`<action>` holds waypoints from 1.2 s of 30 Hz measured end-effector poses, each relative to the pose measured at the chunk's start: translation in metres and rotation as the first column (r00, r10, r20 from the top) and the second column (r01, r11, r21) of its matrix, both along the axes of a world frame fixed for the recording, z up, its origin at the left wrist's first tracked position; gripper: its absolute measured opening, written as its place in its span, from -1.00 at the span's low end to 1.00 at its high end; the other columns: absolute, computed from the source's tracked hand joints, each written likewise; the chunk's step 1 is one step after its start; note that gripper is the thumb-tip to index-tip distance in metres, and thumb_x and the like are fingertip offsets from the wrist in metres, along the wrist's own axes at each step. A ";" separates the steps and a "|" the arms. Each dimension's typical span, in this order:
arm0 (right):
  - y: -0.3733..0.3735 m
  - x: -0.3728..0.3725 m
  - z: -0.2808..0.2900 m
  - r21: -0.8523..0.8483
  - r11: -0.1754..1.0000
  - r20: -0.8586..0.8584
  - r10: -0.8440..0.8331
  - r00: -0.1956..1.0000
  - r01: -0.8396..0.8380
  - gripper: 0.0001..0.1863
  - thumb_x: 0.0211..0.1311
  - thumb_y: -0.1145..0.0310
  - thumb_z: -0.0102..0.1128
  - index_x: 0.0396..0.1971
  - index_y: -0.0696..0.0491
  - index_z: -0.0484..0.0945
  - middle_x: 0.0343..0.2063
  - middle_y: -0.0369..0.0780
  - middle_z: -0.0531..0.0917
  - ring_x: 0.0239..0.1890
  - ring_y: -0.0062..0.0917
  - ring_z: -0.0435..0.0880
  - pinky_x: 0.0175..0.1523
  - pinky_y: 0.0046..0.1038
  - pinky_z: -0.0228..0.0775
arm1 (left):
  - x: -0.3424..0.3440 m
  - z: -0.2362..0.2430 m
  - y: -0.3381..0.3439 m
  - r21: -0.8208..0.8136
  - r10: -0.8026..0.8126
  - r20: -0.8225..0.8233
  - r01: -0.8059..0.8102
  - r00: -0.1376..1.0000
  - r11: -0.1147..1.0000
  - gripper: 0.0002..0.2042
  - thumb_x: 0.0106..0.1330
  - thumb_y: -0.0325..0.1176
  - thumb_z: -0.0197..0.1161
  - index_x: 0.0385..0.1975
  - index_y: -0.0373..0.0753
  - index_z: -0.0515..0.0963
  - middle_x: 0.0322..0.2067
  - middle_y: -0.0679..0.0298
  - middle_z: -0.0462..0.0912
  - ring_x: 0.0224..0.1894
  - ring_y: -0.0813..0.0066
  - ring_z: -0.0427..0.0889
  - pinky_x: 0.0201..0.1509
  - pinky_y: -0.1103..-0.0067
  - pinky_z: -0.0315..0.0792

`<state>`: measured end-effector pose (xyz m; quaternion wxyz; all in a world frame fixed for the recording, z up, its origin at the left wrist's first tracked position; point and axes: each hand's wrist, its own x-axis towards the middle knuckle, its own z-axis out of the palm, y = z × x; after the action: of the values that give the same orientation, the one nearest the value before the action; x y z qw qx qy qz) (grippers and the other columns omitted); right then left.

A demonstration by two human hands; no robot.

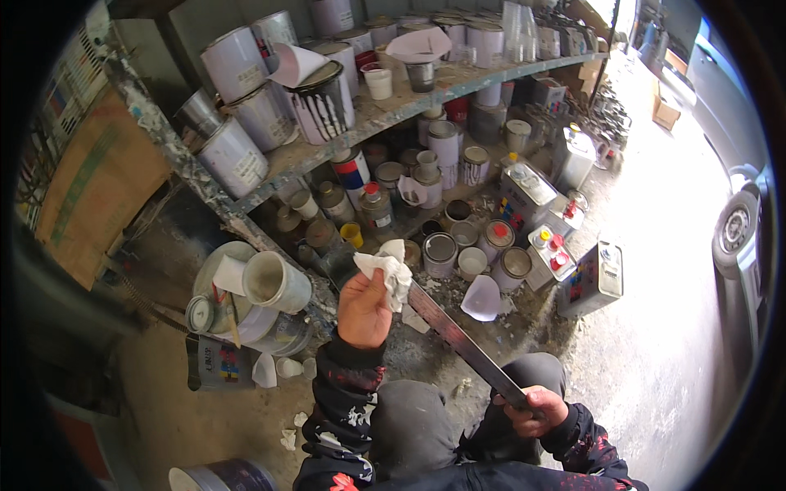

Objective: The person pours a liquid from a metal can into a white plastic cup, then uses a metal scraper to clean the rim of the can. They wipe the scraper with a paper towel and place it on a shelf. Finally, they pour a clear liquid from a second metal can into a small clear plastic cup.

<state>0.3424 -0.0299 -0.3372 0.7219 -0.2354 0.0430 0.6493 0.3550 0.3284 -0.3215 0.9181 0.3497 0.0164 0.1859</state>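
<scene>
My left hand pinches a crumpled white tissue at the upper end of a long, narrow, flat dark strip with reddish smudges. My right hand grips the lower end of the strip, which slants up and leftward across my bent knees. Beyond my hands, several paint cans, cups and a cut white plastic piece stand or lie on the stained floor.
A paint-spattered shelf holds many cans above more cans. At left are a bucket and a cardboard panel. Metal jerrycans stand at right; farther right are a car wheel and a cardboard box.
</scene>
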 end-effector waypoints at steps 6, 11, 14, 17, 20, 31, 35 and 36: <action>-0.018 0.001 0.009 -0.050 0.997 0.289 -0.036 0.957 0.053 -0.34 0.21 0.09 0.16 0.13 0.33 0.37 -0.53 -0.30 0.45 -0.67 -0.68 0.30 -0.55 -0.60 0.15 | 0.021 0.014 0.037 -0.175 0.231 -0.040 -0.235 0.972 0.956 -0.74 0.30 -0.46 0.16 -0.04 -0.33 0.45 -0.18 0.19 0.61 -0.14 0.41 0.59 -0.03 0.55 0.46; 0.001 0.007 0.024 -0.112 0.785 0.966 0.230 -0.119 0.609 -0.46 0.06 0.38 0.37 0.06 0.19 0.45 -0.32 -0.07 0.63 -0.32 -0.35 0.66 -0.19 -0.45 0.49 | -0.008 0.001 0.006 0.258 0.116 -0.141 -0.077 0.983 0.963 -0.74 0.46 -0.34 0.04 -0.04 -0.40 0.48 -0.14 0.24 0.61 -0.12 0.50 0.58 -0.01 0.54 0.44; 0.032 0.017 0.019 0.107 0.723 0.861 0.277 -0.427 0.683 -0.43 -0.01 0.38 0.39 0.06 0.13 0.44 -0.45 -0.13 0.59 -0.53 -0.30 0.60 -0.42 -0.40 0.47 | -0.024 -0.021 -0.039 0.239 0.033 -0.284 0.038 0.958 0.970 -0.74 0.46 -0.33 0.05 -0.07 -0.41 0.52 -0.16 0.24 0.64 -0.16 0.56 0.59 0.00 0.58 0.42; 0.049 0.021 0.011 0.104 0.720 0.824 0.324 -0.465 0.687 -0.42 -0.03 0.37 0.40 0.06 0.11 0.44 -0.49 -0.16 0.57 -0.58 -0.30 0.58 -0.49 -0.38 0.45 | -0.029 -0.027 -0.058 0.255 -0.068 -0.316 0.154 0.946 0.955 -0.74 0.45 -0.31 0.07 -0.08 -0.39 0.54 -0.18 0.27 0.65 -0.17 0.59 0.58 -0.01 0.60 0.41; 0.060 0.019 0.004 0.126 0.758 0.813 0.291 -0.504 0.640 -0.43 -0.05 0.36 0.41 0.04 0.10 0.47 -0.54 -0.20 0.53 -0.62 -0.33 0.56 -0.54 -0.39 0.43 | -0.026 -0.024 -0.068 0.297 -0.132 -0.369 0.251 0.920 0.921 -0.73 0.45 -0.29 0.07 -0.08 -0.36 0.54 -0.16 0.28 0.64 -0.13 0.56 0.56 0.02 0.57 0.39; 0.047 0.009 0.002 0.144 0.838 0.710 0.283 -0.645 0.526 -0.41 -0.10 0.39 0.43 0.02 0.14 0.49 -0.61 -0.26 0.46 -0.71 -0.42 0.46 -0.65 -0.42 0.29 | -0.008 -0.001 -0.035 0.669 0.221 -0.333 0.064 0.917 0.741 -0.72 0.45 -0.27 0.06 -0.08 -0.37 0.52 -0.13 0.21 0.62 -0.18 0.44 0.63 -0.03 0.57 0.46; 0.039 0.003 0.004 0.136 0.844 0.717 0.277 -0.640 0.518 -0.42 -0.11 0.41 0.42 0.01 0.15 0.49 -0.63 -0.26 0.43 -0.73 -0.43 0.45 -0.66 -0.43 0.28 | 0.013 0.000 -0.032 0.156 0.226 -0.096 -0.209 0.969 0.965 -0.63 0.48 -0.11 -0.02 -0.01 -0.33 0.43 -0.17 0.24 0.59 -0.18 0.44 0.59 0.02 0.54 0.40; 0.041 0.002 0.004 0.143 0.835 0.720 0.281 -0.635 0.532 -0.42 -0.11 0.42 0.43 0.01 0.16 0.49 -0.63 -0.26 0.44 -0.72 -0.43 0.45 -0.66 -0.42 0.28 | 0.012 -0.002 -0.043 0.170 0.240 -0.098 -0.222 0.966 0.960 -0.63 0.48 -0.12 -0.03 -0.01 -0.34 0.42 -0.19 0.23 0.59 -0.18 0.45 0.59 0.02 0.54 0.39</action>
<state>0.3445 0.0107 -0.3332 0.3576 -0.8188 -0.4354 -0.1100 0.3671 0.2854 -0.3234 0.8569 0.4274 0.0965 0.2717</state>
